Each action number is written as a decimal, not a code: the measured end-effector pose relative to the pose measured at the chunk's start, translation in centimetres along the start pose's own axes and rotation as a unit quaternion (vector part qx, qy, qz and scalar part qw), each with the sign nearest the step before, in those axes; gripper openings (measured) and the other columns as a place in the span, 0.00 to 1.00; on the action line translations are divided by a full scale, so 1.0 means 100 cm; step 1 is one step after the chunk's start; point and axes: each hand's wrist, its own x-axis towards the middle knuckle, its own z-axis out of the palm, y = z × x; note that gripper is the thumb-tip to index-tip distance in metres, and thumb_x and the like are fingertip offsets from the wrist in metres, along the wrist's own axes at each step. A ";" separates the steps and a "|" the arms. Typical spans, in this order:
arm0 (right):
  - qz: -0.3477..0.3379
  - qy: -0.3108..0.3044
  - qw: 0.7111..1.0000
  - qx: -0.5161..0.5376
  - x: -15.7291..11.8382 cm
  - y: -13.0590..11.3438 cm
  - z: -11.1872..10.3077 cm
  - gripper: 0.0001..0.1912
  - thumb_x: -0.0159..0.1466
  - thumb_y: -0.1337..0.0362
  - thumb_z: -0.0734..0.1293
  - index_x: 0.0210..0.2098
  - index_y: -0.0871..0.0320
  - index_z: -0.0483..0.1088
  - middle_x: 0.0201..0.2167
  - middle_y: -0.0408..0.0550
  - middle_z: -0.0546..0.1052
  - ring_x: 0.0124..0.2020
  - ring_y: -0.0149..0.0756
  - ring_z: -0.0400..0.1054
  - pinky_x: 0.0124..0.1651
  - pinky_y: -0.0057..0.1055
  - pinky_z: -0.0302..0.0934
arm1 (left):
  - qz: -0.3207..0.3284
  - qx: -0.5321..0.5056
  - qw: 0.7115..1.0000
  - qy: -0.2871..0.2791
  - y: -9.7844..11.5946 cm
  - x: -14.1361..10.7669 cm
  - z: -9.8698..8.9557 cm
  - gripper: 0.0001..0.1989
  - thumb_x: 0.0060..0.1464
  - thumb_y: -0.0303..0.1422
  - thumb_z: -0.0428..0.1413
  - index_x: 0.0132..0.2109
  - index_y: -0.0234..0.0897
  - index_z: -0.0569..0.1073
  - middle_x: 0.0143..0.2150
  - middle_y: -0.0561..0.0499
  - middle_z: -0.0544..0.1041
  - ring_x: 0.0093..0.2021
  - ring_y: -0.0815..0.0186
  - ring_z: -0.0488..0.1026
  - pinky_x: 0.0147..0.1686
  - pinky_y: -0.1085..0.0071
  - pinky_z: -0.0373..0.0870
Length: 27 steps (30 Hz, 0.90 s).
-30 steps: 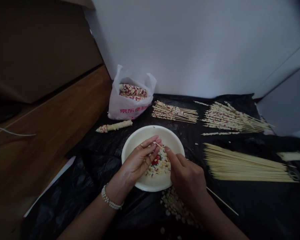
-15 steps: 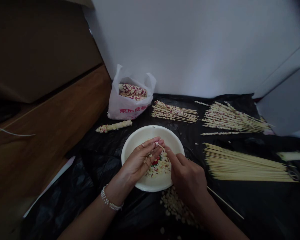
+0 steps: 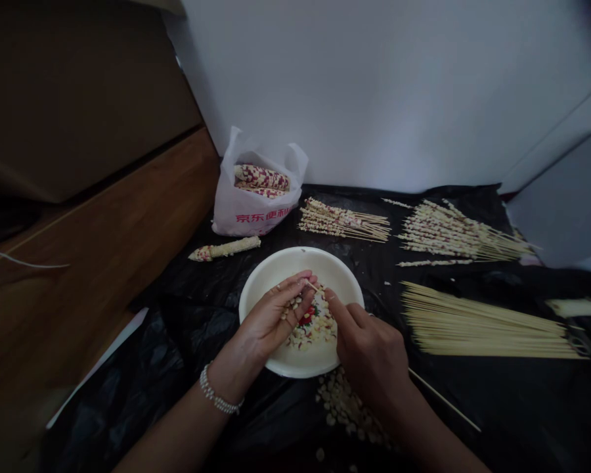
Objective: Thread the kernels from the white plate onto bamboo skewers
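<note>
Pale wall (image 3: 374, 85) fills the upper part of my head view, with a brown wooden surface (image 3: 103, 263) along the left and a black plastic sheet (image 3: 167, 328) spread below. Toward the right of that sheet I see a fan of bare sticks (image 3: 473, 328); behind it lie a broad cluster of threaded skewers (image 3: 438, 230) and, nearer the middle, a smaller threaded bundle (image 3: 342, 220). Centered before me is a cream bowl (image 3: 270, 269) with kernels and a red and green print in its bottom. Beyond its rim slumps a white carrier bag (image 3: 226, 210) bearing red characters, with speckled cobs (image 3: 263, 176) showing at its mouth. Over the bowl I have the left hand (image 3: 280, 305) palm up and cupped, and the right hand (image 3: 372, 341) curled round a thin skewer (image 3: 446, 401). That skewer is straight, smooth and straw-colored, its tip meeting the left fingertips and its other end jutting past the right wrist. Just in front of the bag rests a mostly stripped cob (image 3: 231, 247). Smallest are the creamy loose kernels (image 3: 293, 303) nestled in the left fingers, and the dim spilled kernels (image 3: 345, 401) just below the bowl.
</note>
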 end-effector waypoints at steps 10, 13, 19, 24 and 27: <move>-0.001 -0.012 1.000 -0.008 0.001 -0.001 -0.001 0.24 0.59 0.76 0.60 0.54 0.61 0.69 0.25 0.43 0.73 0.21 0.30 0.64 0.25 0.30 0.49 | 0.012 0.013 1.000 0.008 -0.001 0.000 0.000 0.09 0.48 0.20 0.61 0.38 0.33 0.78 0.42 0.48 0.80 0.43 0.70 0.76 0.48 0.75 0.72; -0.004 -0.017 1.000 -0.024 0.000 -0.002 -0.002 0.25 0.58 0.76 0.60 0.55 0.60 0.68 0.25 0.43 0.73 0.21 0.29 0.63 0.25 0.30 0.49 | 0.048 0.037 0.998 0.004 -0.002 0.000 0.001 0.08 0.47 0.21 0.62 0.37 0.32 0.79 0.41 0.47 0.80 0.42 0.69 0.76 0.49 0.74 0.72; -0.012 -0.001 1.000 -0.025 0.000 -0.002 0.002 0.25 0.58 0.76 0.60 0.55 0.62 0.68 0.24 0.44 0.73 0.20 0.29 0.62 0.25 0.30 0.48 | 0.057 0.063 0.996 -0.012 -0.003 0.002 0.002 0.08 0.47 0.22 0.62 0.37 0.31 0.80 0.42 0.45 0.80 0.41 0.69 0.76 0.46 0.76 0.73; 0.001 0.015 1.000 0.008 0.000 -0.001 0.003 0.22 0.61 0.75 0.58 0.54 0.62 0.69 0.25 0.43 0.74 0.20 0.29 0.63 0.25 0.29 0.49 | 0.027 0.050 0.998 -0.007 0.000 -0.001 0.003 0.13 0.48 0.23 0.62 0.43 0.34 0.79 0.39 0.47 0.79 0.37 0.71 0.76 0.42 0.77 0.74; 0.005 0.021 1.000 0.011 0.001 -0.001 0.002 0.21 0.62 0.75 0.58 0.53 0.62 0.69 0.25 0.43 0.74 0.21 0.29 0.64 0.26 0.29 0.50 | 0.021 0.052 0.998 0.004 0.001 -0.002 0.003 0.10 0.47 0.24 0.63 0.39 0.34 0.80 0.38 0.49 0.79 0.34 0.73 0.75 0.37 0.79 0.74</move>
